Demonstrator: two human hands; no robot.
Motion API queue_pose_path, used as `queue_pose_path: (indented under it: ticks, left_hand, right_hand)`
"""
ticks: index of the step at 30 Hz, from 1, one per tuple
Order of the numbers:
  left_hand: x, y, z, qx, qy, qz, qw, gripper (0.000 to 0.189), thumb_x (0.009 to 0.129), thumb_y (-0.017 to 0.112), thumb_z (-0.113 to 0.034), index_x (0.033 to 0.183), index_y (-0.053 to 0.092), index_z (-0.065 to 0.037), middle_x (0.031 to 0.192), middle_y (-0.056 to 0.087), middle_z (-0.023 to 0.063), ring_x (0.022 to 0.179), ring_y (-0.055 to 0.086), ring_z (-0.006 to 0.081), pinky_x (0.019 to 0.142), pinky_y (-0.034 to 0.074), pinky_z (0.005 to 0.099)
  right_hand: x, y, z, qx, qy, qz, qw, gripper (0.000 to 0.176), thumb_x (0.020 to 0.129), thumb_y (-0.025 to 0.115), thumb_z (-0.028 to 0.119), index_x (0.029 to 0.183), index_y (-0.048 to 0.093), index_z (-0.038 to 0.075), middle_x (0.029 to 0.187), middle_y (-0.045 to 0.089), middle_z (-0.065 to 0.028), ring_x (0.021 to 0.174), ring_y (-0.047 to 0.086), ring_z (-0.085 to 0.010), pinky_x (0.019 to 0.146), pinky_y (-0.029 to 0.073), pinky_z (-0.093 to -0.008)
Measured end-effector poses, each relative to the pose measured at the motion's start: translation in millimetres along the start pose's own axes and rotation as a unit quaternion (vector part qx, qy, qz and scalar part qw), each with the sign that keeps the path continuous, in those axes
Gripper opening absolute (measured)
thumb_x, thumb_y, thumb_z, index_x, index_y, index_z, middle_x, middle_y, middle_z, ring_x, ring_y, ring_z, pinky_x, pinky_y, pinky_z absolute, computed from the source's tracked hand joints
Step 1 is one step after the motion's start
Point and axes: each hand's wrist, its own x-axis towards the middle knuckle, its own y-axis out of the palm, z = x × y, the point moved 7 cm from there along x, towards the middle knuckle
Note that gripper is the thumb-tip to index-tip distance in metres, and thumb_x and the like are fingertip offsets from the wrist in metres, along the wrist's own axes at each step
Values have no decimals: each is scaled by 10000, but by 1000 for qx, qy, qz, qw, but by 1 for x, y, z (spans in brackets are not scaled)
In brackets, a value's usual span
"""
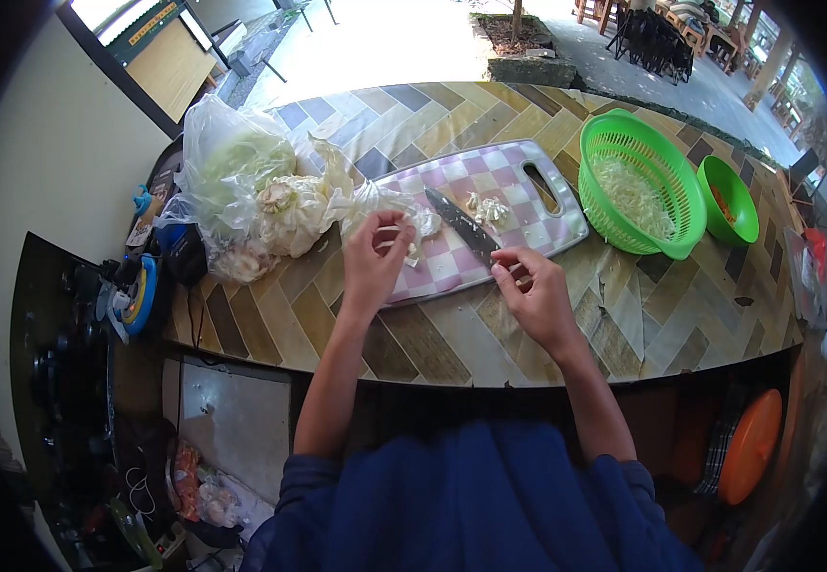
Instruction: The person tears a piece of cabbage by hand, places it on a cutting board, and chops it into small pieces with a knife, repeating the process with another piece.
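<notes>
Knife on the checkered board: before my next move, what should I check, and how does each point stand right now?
1. Knife lying flat on the cutting board: ok.
2. Right hand has a firm hold on the knife's handle end: cannot tell, the fingertips hide it.
3. Left hand clear of the blade, pinching the pale vegetable piece beside it: ok.
4. Green colander close beside the board, with room above its shreds: ok.
5. Board's left corner free: not ok, the plastic bag and loose leaves crowd it.
</notes>
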Motion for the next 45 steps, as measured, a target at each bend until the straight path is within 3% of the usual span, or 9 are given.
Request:
queue_pose_path:
  ticks: [3, 8, 12, 15, 18, 24, 32, 41, 45]
  left_hand:
    - [11, -18, -16, 162, 20, -37, 986, 201, 854, 641, -66, 1036, 622, 17, 916, 684, 177, 901, 682, 213, 756, 550, 312]
    - [7, -10, -14, 277, 100, -18, 955, 221, 822, 655, -82, 1034, 641, -19, 960, 671, 135, 926, 653, 285, 798, 512, 370]
    - [-2, 6, -23, 468, 159, -10, 869, 201, 791, 691, -189, 963, 675, -85, 972, 642, 58, 959, 598, 248, 831, 414, 396]
    - [0, 12, -13, 512, 140, 8, 847, 182, 780, 699, -249, 904, 679, -118, 952, 618, 41, 964, 569, 223, 840, 355, 388]
    - [2, 13, -16, 486, 147, -3, 862, 157, 777, 703, -235, 870, 677, -112, 932, 646, 35, 938, 591, 220, 837, 362, 394]
    - [10, 26, -14, 271, 21, 69, 960, 122, 806, 667, -206, 867, 669, -100, 875, 688, 33, 878, 621, 212, 819, 366, 388]
    - [9, 81, -11, 400, 97, 87, 907, 107, 820, 659, -199, 884, 667, -114, 890, 691, 3, 894, 617, 204, 849, 377, 399]
    - [11, 93, -10, 452, 187, 68, 870, 84, 816, 655, -190, 854, 681, -120, 911, 672, 11, 925, 600, 208, 879, 358, 394]
    - [2, 90, -16, 451, 215, 58, 864, 107, 819, 656, -202, 875, 701, -122, 942, 664, 16, 937, 589, 210, 874, 360, 385]
  right_hand:
    - [-5, -7, 1, -60, -21, 7, 998, 197, 840, 638, 92, 1013, 626, -2, 899, 631, -107, 739, 609, -181, 642, 492, -291]
    - [-17, -15, 9, -284, -149, -27, 947, 303, 791, 674, 117, 1055, 576, 5, 940, 569, -138, 817, 608, -320, 774, 498, -381]
    - [-25, -9, -13, -325, -24, 57, 944, 310, 813, 651, 151, 1073, 554, 15, 975, 563, -156, 846, 619, -353, 770, 502, -432]
    - [-30, -2, -19, -309, 14, 80, 947, 298, 842, 613, 169, 1079, 543, 2, 993, 584, -181, 853, 619, -376, 763, 502, -449]
    - [-29, -8, -22, -219, 25, 60, 974, 302, 877, 579, 182, 1092, 535, -26, 959, 618, -201, 841, 626, -370, 738, 497, -428]
    - [-34, -23, -36, -13, 111, 36, 993, 322, 932, 557, 235, 1109, 535, -33, 820, 635, -167, 750, 616, -231, 681, 465, -338]
    - [-43, -32, -45, 54, 149, 26, 987, 310, 944, 556, 234, 1105, 535, -29, 821, 624, -111, 733, 556, -140, 683, 451, -293]
    - [-50, -24, -30, -16, 98, 31, 995, 369, 949, 524, 263, 1115, 533, -66, 887, 638, -242, 827, 643, -334, 748, 478, -381]
    - [-51, -20, -29, -63, 78, 42, 994, 337, 956, 516, 237, 1121, 532, -57, 864, 633, -217, 790, 624, -287, 732, 472, -351]
